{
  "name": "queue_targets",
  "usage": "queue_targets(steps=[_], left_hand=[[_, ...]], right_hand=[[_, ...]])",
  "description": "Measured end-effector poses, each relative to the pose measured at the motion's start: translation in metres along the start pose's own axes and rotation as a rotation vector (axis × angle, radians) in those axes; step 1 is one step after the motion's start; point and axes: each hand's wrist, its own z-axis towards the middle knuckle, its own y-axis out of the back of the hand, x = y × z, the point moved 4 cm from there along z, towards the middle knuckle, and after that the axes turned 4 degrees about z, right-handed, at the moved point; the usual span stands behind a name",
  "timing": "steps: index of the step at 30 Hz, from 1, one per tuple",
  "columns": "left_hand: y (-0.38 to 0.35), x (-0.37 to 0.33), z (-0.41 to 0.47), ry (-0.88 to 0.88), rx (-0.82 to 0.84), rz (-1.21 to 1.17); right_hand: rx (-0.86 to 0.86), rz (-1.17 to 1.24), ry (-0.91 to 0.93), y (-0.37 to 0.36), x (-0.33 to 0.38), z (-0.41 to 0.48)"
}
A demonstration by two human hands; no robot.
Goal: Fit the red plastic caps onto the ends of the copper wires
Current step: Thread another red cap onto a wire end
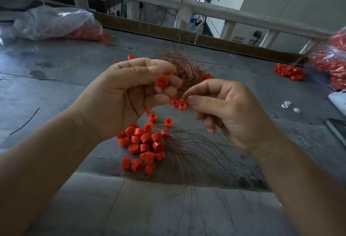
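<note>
While the left grip (127,93) pinches a hollow red cap (161,81), the right grip (224,110) pinches copper wire (181,91).

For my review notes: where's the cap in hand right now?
Head view, centre: the cap is pinched by the left hand, just left of the right hand and in front of the wire bundle.

Red caps (144,145) lie on a grey table (56,71); the wires (184,67) are copper-brown; the bag (54,22) is clear.
</note>
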Motion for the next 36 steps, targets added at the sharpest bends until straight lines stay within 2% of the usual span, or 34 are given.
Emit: queue_targets(steps=[5, 10, 12, 18, 23, 31, 36], left_hand=[[0.016, -0.007, 0.000, -0.028, -0.182, 0.205], [0.026, -0.002, 0.000, 0.078, -0.227, 0.637], [0.029, 0.003, 0.002, 0.114, -0.218, 0.812], [0.035, 0.019, 0.005, 0.240, -0.092, 1.048], [0.033, 0.022, 0.006, 0.240, -0.095, 1.064], [0.047, 0.018, 0.013, 0.147, -0.366, 1.059], [0.053, 0.018, 0.015, 0.051, -0.435, 1.240]], right_hand=[[0.024, -0.131, -0.021, 0.019, 0.007, 0.000], [-0.036, -0.645, 0.040, 0.024, -0.003, 0.005], [-0.022, -0.721, 0.049, 0.024, -0.006, 0.005], [0.092, -0.844, -0.008, 0.020, -0.015, 0.006], [0.128, -0.886, -0.014, 0.018, -0.018, 0.007], [0.074, -0.858, 0.028, 0.021, -0.019, 0.009], [-0.003, -0.820, 0.064, 0.023, -0.019, 0.010]])
